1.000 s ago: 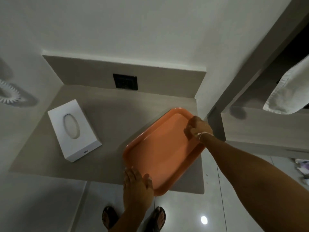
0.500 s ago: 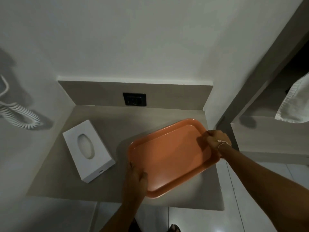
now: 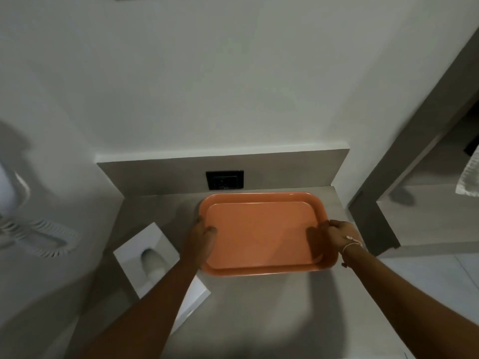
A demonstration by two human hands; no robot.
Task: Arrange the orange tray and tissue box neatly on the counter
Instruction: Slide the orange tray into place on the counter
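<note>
While both hands (image 3: 201, 235) (image 3: 338, 235) grip its ends, orange tray (image 3: 261, 229) lies between.

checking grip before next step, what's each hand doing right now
Left hand: closed on the orange tray, left rim.
Right hand: closed on the tray's right rim.

You've got your left hand (image 3: 201, 235) and right hand (image 3: 337, 235) gripping the orange tray (image 3: 261, 229) squared on the surface (image 3: 259, 307), tissue box (image 3: 147, 257) just left.

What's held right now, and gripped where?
The flat orange plastic tray, by both hands: left hand on its left short rim, right hand on its right short rim.
</note>
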